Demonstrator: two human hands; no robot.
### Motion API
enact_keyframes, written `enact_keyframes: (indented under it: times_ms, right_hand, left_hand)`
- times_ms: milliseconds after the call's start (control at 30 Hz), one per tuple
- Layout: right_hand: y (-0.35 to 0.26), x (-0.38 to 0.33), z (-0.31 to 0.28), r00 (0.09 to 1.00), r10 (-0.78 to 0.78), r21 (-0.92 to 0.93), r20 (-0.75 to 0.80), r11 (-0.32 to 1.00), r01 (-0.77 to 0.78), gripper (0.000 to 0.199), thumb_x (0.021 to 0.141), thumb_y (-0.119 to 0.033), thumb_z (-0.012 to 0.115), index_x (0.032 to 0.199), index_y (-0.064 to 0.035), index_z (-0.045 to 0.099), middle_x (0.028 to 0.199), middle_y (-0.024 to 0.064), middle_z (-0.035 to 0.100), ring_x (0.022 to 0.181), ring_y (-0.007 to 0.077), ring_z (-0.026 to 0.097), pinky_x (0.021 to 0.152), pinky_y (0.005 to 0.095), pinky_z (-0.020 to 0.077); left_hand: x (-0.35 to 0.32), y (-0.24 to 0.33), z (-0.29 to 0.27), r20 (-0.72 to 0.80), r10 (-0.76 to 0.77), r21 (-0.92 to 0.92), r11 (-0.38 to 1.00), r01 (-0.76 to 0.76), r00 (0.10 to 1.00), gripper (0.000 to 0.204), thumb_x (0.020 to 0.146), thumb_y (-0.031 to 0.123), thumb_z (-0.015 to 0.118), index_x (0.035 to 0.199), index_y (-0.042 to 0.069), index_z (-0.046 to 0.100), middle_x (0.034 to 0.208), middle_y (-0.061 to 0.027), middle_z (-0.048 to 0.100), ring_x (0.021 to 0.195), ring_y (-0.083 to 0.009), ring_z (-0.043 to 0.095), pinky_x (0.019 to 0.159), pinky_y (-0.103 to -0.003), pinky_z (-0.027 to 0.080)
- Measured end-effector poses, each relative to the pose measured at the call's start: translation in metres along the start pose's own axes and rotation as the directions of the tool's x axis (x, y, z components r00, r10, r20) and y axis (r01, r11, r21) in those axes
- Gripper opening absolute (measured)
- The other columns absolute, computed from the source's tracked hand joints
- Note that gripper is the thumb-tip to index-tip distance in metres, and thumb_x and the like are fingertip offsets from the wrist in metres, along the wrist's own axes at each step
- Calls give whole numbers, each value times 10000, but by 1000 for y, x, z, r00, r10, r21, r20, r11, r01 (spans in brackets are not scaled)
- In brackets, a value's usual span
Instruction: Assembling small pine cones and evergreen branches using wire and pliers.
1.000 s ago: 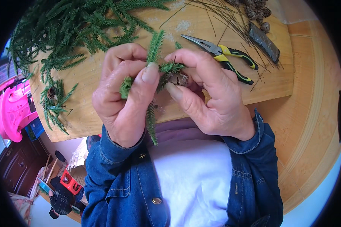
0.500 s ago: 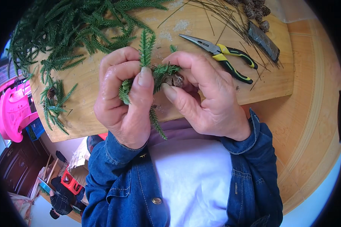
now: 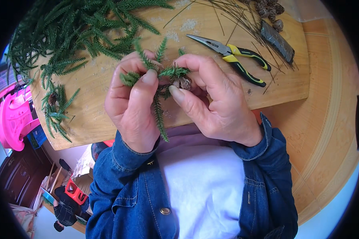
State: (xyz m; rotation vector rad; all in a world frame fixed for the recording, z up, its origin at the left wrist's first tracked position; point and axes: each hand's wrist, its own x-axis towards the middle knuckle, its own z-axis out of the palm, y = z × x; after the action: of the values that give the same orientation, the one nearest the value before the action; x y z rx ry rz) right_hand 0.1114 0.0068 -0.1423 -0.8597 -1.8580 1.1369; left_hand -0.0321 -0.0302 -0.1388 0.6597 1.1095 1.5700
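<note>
Left hand (image 3: 131, 101): thumb pressed to the bent index finger, pinching a green sprig (image 3: 158, 115); other fingers curled behind, their grip hidden. Right hand (image 3: 225, 101): thumb and index curved, a small gap at the tips, thumb against a brown pine cone (image 3: 182, 83); remaining fingers partly hidden behind it, can't tell what they touch. Sprig and cone sit together between the hands — over the near edge of the wooden table (image 3: 275, 85); sprig tips fan out up, left and down. Pliers (image 3: 231, 57) lie just beyond the right hand, handles spread; thin dark rods (image 3: 243, 22) and a dark wrapped bundle (image 3: 277, 42) farther right; heap of green branches (image 3: 68, 32) at upper left.
</note>
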Motion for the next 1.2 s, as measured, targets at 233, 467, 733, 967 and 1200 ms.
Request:
enact_keyframes:
  times_ms: [233,467,733,967,1200]
  right_hand:
    - [0,1,-2,1000,-18,-30,-13,999,17,354,830,-29,643,1141,52,493,637,55,557,559,95,508,537,218,413]
    - [-2,0,-1,1000,20,1,-6,1000,-20,343,834,-19,636,1136,52,490,623,47,557,563,82,513,541,211,412]
    - [-5,1,-2,999,-4,31,-36,1000,6,335,835,-5,629,1133,48,486,626,38,563,566,67,510,545,202,407]
    - [-8,2,-8,999,-39,-14,-26,999,39,332,834,-9,632,1129,46,489,631,34,563,578,61,503,562,190,402]
    - [-9,0,-6,997,67,111,-37,992,-63,343,861,-6,606,1165,47,458,690,26,573,635,41,500,579,173,389]
  left_hand:
    - [3,1,-6,44,-70,-75,995,73,997,192,891,30,492,1066,-28,543,1156,-112,539,975,-171,541,854,-307,448]
    - [0,2,2,15,-52,-64,996,53,999,145,887,29,517,1024,-4,547,1089,-68,550,946,-102,522,854,-265,438]
    - [-1,7,2,39,-90,-139,986,95,995,161,873,11,508,1031,-3,533,1090,-79,553,942,-109,517,883,-263,402]
    - [3,8,6,114,-37,-152,987,55,993,165,872,13,497,1032,5,534,1089,-86,555,936,-124,507,855,-267,400]
    - [2,18,16,49,-109,-151,982,116,993,203,868,-1,479,1067,22,508,1079,-95,553,967,-132,493,882,-271,381]
